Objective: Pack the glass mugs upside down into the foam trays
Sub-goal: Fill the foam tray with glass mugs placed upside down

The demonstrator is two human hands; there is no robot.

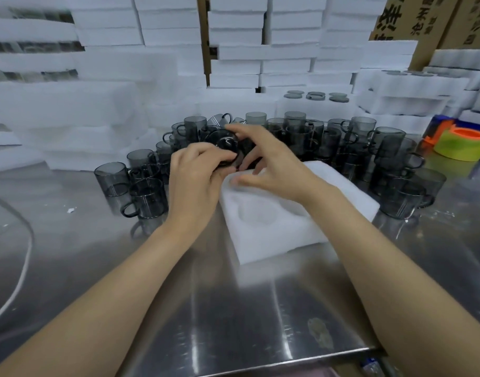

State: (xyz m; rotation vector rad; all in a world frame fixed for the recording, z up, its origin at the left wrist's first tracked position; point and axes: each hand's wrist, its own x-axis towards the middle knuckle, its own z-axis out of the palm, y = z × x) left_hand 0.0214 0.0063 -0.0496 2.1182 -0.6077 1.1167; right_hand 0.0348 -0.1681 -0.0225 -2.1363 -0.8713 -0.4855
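A white foam tray (277, 240) with round pockets lies on the steel table in front of me. My left hand (195, 180) and my right hand (266, 161) together hold one smoky grey glass mug (223, 144) above the tray's far left corner. The mug is tipped, its round end facing me. My left fingers curl round its near side, while my right fingers wrap over its top and my right thumb touches the tray. Several more grey mugs (391, 151) stand in an arc behind the tray.
Two mugs (146, 197) stand close to my left forearm. Stacks of white foam trays (233, 50) fill the back, one holding packed mugs (315, 96). Cardboard boxes (429, 20) rise at the back right. A yellow-green tape roll (462, 145) sits at the right.
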